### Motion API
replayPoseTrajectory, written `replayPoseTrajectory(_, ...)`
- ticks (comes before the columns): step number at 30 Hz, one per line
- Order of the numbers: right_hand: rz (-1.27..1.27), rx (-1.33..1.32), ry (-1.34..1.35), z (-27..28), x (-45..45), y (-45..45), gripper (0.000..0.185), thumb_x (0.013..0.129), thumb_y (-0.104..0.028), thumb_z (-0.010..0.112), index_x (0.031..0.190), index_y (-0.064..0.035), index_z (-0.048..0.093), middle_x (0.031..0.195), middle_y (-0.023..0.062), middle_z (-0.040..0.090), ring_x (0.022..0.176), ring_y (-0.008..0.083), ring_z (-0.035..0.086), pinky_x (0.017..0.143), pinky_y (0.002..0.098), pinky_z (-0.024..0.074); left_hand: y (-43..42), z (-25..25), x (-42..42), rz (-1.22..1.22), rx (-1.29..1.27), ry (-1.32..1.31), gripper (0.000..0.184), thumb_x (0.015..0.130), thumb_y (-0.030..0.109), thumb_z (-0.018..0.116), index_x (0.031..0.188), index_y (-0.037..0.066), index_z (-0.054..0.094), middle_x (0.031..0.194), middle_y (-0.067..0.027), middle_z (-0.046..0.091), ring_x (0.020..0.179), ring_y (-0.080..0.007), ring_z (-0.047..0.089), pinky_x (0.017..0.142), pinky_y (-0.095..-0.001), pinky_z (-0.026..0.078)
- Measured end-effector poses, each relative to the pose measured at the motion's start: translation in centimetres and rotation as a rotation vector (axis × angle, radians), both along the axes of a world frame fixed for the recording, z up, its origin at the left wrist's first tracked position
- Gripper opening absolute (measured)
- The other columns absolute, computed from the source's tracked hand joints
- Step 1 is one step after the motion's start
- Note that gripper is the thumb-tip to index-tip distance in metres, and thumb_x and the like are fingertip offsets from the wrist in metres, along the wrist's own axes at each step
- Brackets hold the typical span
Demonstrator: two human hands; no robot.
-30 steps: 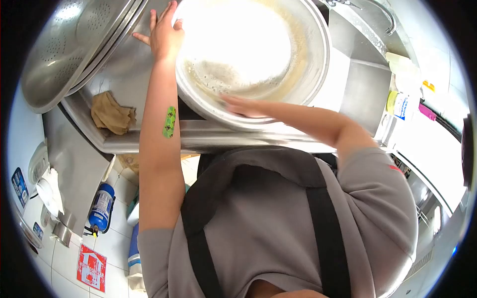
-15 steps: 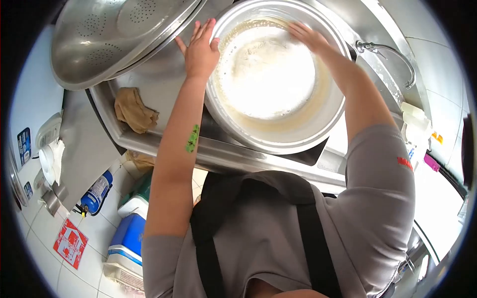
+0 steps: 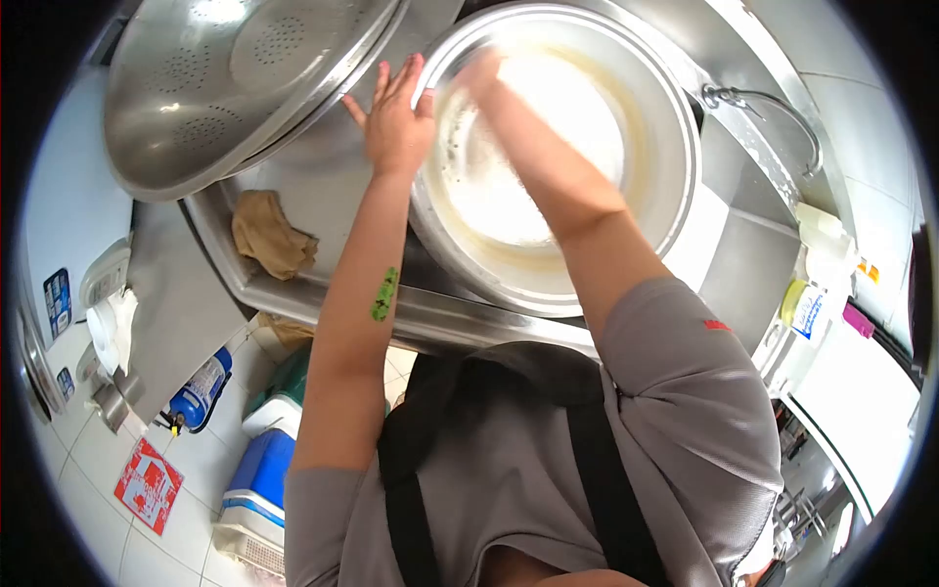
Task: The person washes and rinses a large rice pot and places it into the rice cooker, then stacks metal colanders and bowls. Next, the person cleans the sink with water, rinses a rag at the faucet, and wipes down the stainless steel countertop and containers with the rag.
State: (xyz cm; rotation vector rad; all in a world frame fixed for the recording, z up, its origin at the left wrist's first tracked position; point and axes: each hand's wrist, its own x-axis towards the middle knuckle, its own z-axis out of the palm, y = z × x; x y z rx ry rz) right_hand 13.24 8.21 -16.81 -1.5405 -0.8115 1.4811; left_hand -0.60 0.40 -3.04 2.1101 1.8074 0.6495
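Note:
A large round metal basin [image 3: 675,196] with pale, foamy liquid in it sits over the sink. My left hand [image 3: 399,122] rests against the basin's left rim, its fingers spread. Inside the basin, near the upper left wall, is my right hand [image 3: 479,76]; motion blurs its fingers, and whether it holds anything cannot be made out. A brown cloth [image 3: 272,235] lies crumpled on the metal surface left of my left forearm.
Large perforated metal colanders [image 3: 230,78] lean at the upper left. A curved faucet [image 3: 773,103] is at the right, above a yellow-lidded container [image 3: 800,305]. Below left are a blue extinguisher [image 3: 201,389] and a blue cooler [image 3: 262,468].
My right hand has swept round the inside of the basin, from the near side to the upper right and now the upper left. My left hand stays at the rim. The view has shifted.

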Motion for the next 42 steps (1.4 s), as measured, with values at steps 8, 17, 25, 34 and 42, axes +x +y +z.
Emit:
replayPoseTrajectory(8,-0.535,0.22,0.579,2.1,4.2,6.6,0.046,0.09,-0.033,0.023,0.117,0.0002,0.041,0.12,0.0139,0.043,0.108,0.0268,0.042,0.091,0.033,0.0339,-0.1,0.7,0.1,0.025,-0.024,-0.063,0.036,0.087,0.032,0.036,0.121,0.023,0.043,0.122,0.0062,0.044,0.123,-0.0162,0.026,0.1,-0.0508,-0.004)
replayPoseTrajectory(17,1.179,-0.259,-0.44,9.4,2.7,-25.8,0.052,0.088,-0.041,0.025,0.133,-0.0159,0.015,0.137,0.0141,0.012,0.127,0.0288,0.01,0.103,0.0404,0.0097,0.1,0.3,0.0,0.021,0.046,-0.049,0.035,0.085,0.025,0.039,0.119,0.02,0.046,0.12,0.0056,0.046,0.121,-0.0169,0.03,0.099,-0.0517,-0.004)
replayPoseTrajectory(25,1.216,-0.105,-0.96,11.5,11.3,-29.5,0.034,0.07,-0.007,0.045,0.104,-0.0075,0.051,0.094,0.0175,0.056,0.088,0.0323,0.052,0.076,0.038,0.0412,0.3,-0.8,-0.6,-0.025,0.076,-0.041,0.036,0.082,0.031,0.045,0.117,0.024,0.047,0.119,-0.0076,0.046,0.12,-0.0195,0.032,0.096,-0.0566,0.0)
replayPoseTrajectory(34,0.007,0.064,-0.99,16.7,13.6,-27.5,0.031,0.077,-0.033,0.05,0.088,-0.0054,0.058,0.083,0.0185,0.059,0.08,0.0341,0.056,0.073,0.0396,0.0431,-5.8,2.3,-1.9,-0.056,-0.242,-0.426,0.044,0.077,0.02,0.055,0.114,-0.002,0.045,0.114,-0.0182,0.047,0.103,-0.028,0.048,0.086,-0.0333,0.038)
replayPoseTrajectory(42,-0.289,0.003,-0.878,20.9,32.7,-26.9,0.028,0.073,-0.024,0.053,0.096,-0.01,0.059,0.096,0.013,0.058,0.089,0.0285,0.055,0.076,0.0356,0.0437,-12.9,1.7,-3.1,0.25,-0.452,-0.432,0.043,0.077,0.025,0.056,0.109,-0.004,0.048,0.094,-0.0139,0.052,0.082,-0.0246,0.051,0.077,-0.0329,0.04)
